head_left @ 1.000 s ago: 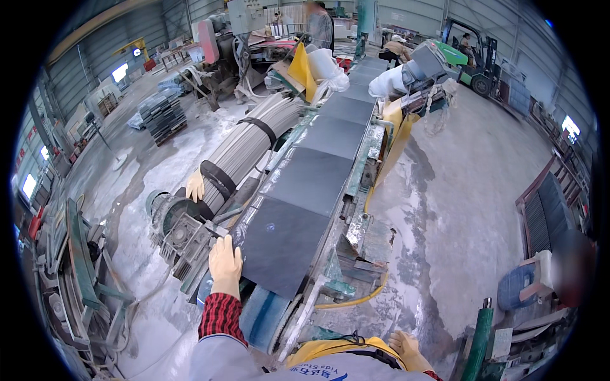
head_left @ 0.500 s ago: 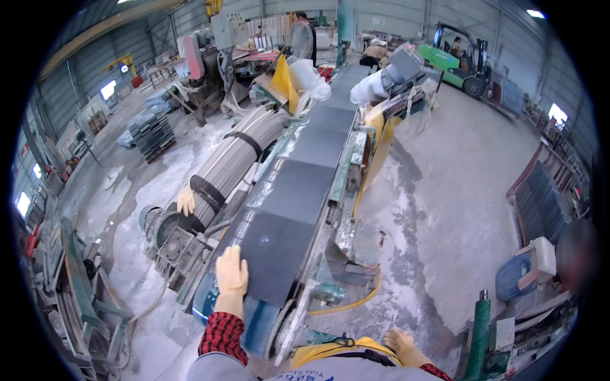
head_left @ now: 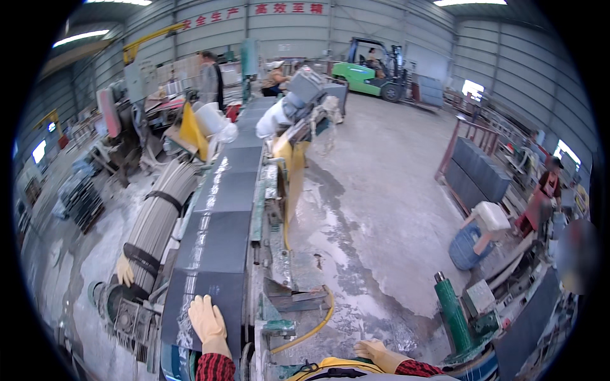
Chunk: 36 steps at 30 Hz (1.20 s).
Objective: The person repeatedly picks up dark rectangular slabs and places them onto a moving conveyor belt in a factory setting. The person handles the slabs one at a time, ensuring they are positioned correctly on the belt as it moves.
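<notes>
My left hand (head_left: 208, 322), in a cream rubber glove, lies flat with fingers stretched on the nearest dark grey slab (head_left: 230, 295). That slab is on a conveyor at its near end, with several similar slabs (head_left: 219, 238) in a row beyond it. Wet, shiny streaks run along their left side. My right hand (head_left: 376, 353), gloved the same way, is low in front of me, right of the conveyor; it holds nothing visible and its fingers are extended. A loose cream glove (head_left: 124, 270) hangs by the strapped bundle of grey strips (head_left: 162, 209) left of the conveyor.
A green post (head_left: 453, 314) stands at right, near a blue drum (head_left: 470, 247). A yellow hose (head_left: 324, 314) curves beside the conveyor frame. Farther off are a green forklift (head_left: 362, 77) with a driver, stacked slabs (head_left: 476, 168) and several people (head_left: 274, 79).
My view has swung right and upward, showing more of the far wall and a person at right. My left hand stays on the nearest slab; my right hand's fingers now reach out more.
</notes>
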Each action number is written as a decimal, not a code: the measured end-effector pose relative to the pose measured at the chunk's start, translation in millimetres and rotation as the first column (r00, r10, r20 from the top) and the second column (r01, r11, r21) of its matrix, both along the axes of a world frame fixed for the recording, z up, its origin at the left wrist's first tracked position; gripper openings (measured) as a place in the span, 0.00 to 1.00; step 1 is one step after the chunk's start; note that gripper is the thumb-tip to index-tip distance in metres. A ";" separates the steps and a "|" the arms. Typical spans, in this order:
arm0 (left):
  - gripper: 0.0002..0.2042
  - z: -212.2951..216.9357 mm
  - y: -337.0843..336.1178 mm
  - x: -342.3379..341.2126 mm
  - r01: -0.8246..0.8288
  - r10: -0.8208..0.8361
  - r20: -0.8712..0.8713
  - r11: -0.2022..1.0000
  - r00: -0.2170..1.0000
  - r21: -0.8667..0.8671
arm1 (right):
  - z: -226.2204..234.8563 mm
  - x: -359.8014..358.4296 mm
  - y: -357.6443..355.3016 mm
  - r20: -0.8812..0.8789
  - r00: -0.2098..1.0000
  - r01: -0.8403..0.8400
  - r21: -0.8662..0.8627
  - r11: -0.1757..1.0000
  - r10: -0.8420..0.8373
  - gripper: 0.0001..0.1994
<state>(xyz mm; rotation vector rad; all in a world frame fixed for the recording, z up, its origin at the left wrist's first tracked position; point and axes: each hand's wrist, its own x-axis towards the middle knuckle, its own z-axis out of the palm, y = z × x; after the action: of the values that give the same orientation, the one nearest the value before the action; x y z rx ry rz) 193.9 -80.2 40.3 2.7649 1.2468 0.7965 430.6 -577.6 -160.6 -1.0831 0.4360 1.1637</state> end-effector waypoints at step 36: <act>0.19 -3.0 5.8 -12.8 0.026 -0.026 0.015 1.000 1.000 -0.004 | 6.0 -6.9 8.1 0.135 0.991 0.004 -0.194 0.981 0.023 0.15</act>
<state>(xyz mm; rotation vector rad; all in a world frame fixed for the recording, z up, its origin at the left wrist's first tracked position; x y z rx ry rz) 181.1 -74.4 37.3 2.7607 1.2053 0.8104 423.6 -569.6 -154.6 -1.3273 0.4442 1.0637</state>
